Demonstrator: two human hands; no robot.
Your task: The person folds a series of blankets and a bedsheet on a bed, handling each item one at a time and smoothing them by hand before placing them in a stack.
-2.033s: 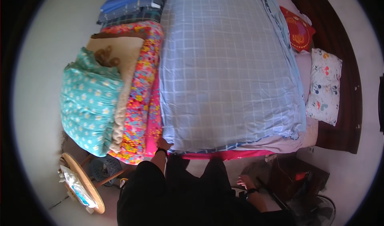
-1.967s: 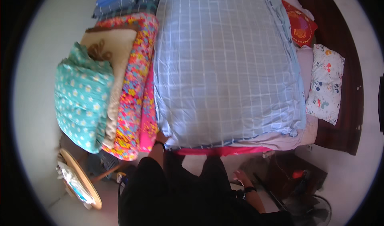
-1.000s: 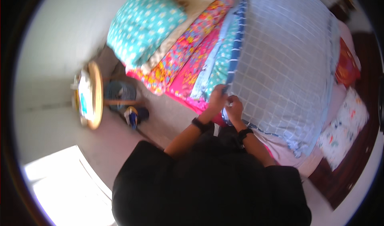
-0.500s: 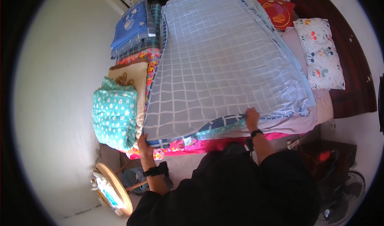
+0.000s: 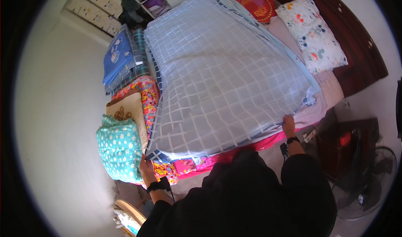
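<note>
A pale blue quilt cover (image 5: 217, 77) with a white grid pattern lies spread over the bed, slightly rumpled. My left hand (image 5: 146, 168) is closed on its near left corner, where a darker blue checked underside shows. At the near edge toward the right, my right hand (image 5: 289, 126) grips the cover's hem, its fingers partly hidden. Between my hands the near edge hangs fairly straight over the bedding. A bunched light blue bit of cloth (image 5: 310, 98) sticks out at the cover's right corner.
Along the left lie a folded teal flowered quilt (image 5: 119, 151), a cream blanket (image 5: 125, 107) and blue folded bedding (image 5: 119, 59). A white patterned pillow (image 5: 312, 33) and a red cushion (image 5: 255, 5) rest by the dark headboard (image 5: 356, 48). A fan (image 5: 368, 186) stands at lower right.
My right hand has moved right along the near edge, and the fold there has straightened. My left hand still holds the left corner. The view has turned and shifted.
</note>
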